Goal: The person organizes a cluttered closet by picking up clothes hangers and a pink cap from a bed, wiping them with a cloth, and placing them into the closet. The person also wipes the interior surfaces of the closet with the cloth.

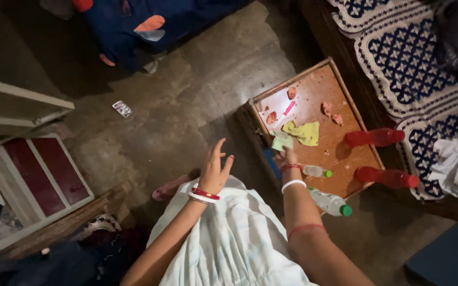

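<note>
Right hand [286, 157] grips pale green cloth [281, 141] at near edge of wooden tabletop [340, 143]. Left hand [214, 168] hovers open over floor [186, 106]. Yellow cloth [304, 132], two red bottles [375, 137] and two clear green-capped bottles [331, 203] lie on tabletop

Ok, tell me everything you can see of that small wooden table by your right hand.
The small wooden table is a low, rectangular, reddish-brown top with a raised rim, seen from above on the concrete floor beside the patterned seat. On it lie two red bottles, two clear green-capped bottles, a yellow-green cloth, a pink pen on white paper and pinkish scraps. The right hand reaches over its near edge, holding a pale green cloth.
</note>
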